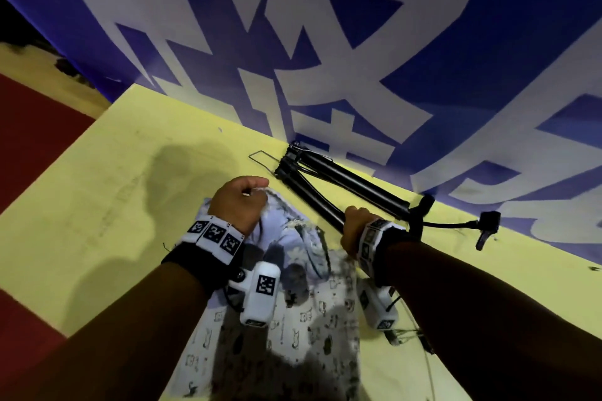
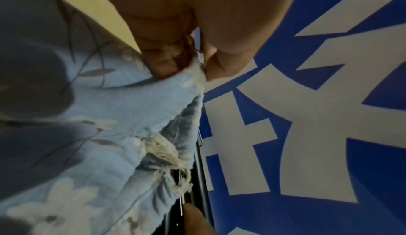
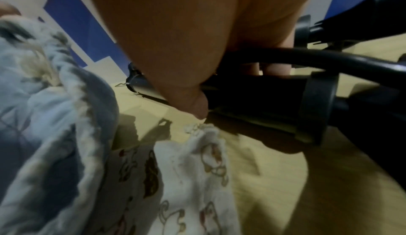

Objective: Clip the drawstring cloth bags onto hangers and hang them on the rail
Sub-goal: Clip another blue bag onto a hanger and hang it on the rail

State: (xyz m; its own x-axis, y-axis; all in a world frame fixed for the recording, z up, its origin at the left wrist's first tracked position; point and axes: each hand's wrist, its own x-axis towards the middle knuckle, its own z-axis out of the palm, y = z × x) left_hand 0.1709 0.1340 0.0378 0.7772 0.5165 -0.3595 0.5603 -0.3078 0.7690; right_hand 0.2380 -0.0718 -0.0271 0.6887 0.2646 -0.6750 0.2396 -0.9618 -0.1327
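- On the yellow table [image 1: 107, 179], the left hand [image 1: 239, 202] pinches the gathered top edge of the blue bag [image 1: 286, 238], thumb and fingers [image 2: 162, 65] closed on the frayed hem.
- The right hand [image 1: 356, 231] is wrapped around a black tube of the folded rack [image 1: 342, 185], fingers curled under it and thumb [image 3: 195, 106] pressed against its side.
- The blue bag, printed with pale flowers, lies crumpled between the two hands; its cream drawstring [image 2: 164, 153] hangs loose at the hem.
- Under it and nearer the person lies the white bag [image 1: 312, 329], flat on the table, with small dark animal prints.
- The rack lies along the table's far edge, against a blue banner [image 1: 488, 42] with large white characters.
- A wire hanger [image 1: 264, 159] lies at the rack's far end, partly under it.
- A black cable [image 1: 449, 224] runs from the rack's near end to a small black clamp [image 1: 488, 228].
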